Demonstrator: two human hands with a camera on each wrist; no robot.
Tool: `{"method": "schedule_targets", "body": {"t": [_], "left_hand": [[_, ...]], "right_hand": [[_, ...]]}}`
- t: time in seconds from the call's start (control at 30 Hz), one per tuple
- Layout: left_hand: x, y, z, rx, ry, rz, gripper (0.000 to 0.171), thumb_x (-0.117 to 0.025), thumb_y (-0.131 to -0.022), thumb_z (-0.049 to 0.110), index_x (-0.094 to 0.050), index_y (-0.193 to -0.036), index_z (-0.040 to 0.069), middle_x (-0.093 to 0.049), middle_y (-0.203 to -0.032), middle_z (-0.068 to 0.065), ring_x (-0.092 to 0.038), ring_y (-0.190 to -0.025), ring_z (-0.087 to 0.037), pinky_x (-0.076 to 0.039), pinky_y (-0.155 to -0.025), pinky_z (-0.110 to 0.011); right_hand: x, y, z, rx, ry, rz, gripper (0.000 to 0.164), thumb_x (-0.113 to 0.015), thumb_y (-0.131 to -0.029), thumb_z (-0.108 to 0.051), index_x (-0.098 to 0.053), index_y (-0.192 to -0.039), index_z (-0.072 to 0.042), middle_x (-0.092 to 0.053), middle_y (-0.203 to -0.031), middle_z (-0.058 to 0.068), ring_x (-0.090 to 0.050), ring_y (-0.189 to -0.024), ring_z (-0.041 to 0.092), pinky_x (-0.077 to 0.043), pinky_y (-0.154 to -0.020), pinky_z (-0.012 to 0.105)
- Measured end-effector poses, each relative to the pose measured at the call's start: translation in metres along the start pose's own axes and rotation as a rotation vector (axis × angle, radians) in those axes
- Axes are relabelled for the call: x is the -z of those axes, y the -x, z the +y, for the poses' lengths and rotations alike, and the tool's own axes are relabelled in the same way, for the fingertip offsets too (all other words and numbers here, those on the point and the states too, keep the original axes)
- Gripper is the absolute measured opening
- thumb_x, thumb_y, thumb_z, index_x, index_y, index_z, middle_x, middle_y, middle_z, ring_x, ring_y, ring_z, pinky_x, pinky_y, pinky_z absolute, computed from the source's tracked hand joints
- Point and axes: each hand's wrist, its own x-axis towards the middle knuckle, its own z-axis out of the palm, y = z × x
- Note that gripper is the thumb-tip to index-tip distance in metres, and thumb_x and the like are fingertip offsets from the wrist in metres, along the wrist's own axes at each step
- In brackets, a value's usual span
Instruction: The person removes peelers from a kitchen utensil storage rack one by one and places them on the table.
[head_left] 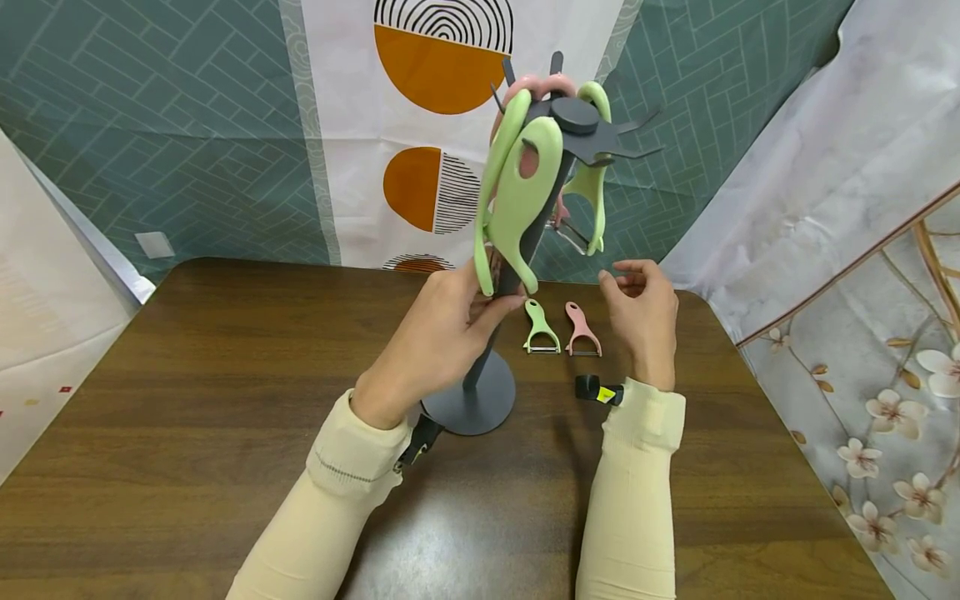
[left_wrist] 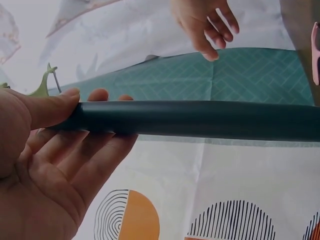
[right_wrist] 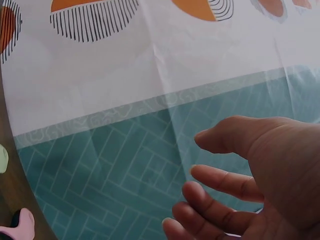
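My left hand holds the dark pole of an upright stand between thumb and fingers, below its hooked top. Green peelers and at least one pink peeler hang from the hooks and partly cover one another. Beneath the pole is a round base on the table. My right hand hovers at the right, fingers loosely bent and holding nothing. Close to it, a green peeler and a pink peeler lie side by side on the table.
The brown wooden table has its far edge against a teal and white patterned cloth. A flowered curtain hangs along the right side. Several bare hooks jut from the stand's right side.
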Motion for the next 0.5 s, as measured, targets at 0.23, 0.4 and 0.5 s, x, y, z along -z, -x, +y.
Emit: {"method": "schedule_targets", "body": {"t": [0.23,0.4,0.5], "left_hand": [[0.003,0.0,0.001,-0.009,-0.018,0.009,0.023,-0.067,-0.098,0.009,-0.059,-0.118,0.004,-0.072,-0.103,-0.004,-0.073,-0.096,-0.013,-0.059,-0.087,-0.027],[0.004,0.001,0.0,-0.019,-0.037,0.007,0.024,-0.069,-0.097,0.009,-0.06,-0.118,0.003,-0.075,-0.105,-0.005,-0.074,-0.098,-0.014,-0.059,-0.087,-0.026],[0.005,0.002,0.0,-0.022,-0.046,0.002,0.023,-0.069,-0.096,0.009,-0.061,-0.117,0.004,-0.076,-0.104,-0.004,-0.074,-0.097,-0.012,-0.059,-0.087,-0.025]], "right_hand": [[0.001,0.003,-0.011,0.081,-0.046,0.045,0.032,-0.065,-0.097,-0.03,-0.068,-0.12,-0.007,-0.061,-0.095,-0.003,-0.059,-0.09,0.011,-0.046,-0.084,0.026],[0.003,0.006,-0.019,0.115,-0.078,0.075,0.031,-0.065,-0.097,-0.029,-0.069,-0.118,-0.007,-0.062,-0.094,-0.004,-0.059,-0.089,0.009,-0.047,-0.083,0.022],[0.002,0.007,-0.021,0.127,-0.088,0.089,0.03,-0.064,-0.097,-0.029,-0.07,-0.117,-0.007,-0.062,-0.094,-0.005,-0.059,-0.089,0.007,-0.047,-0.081,0.021]]}}
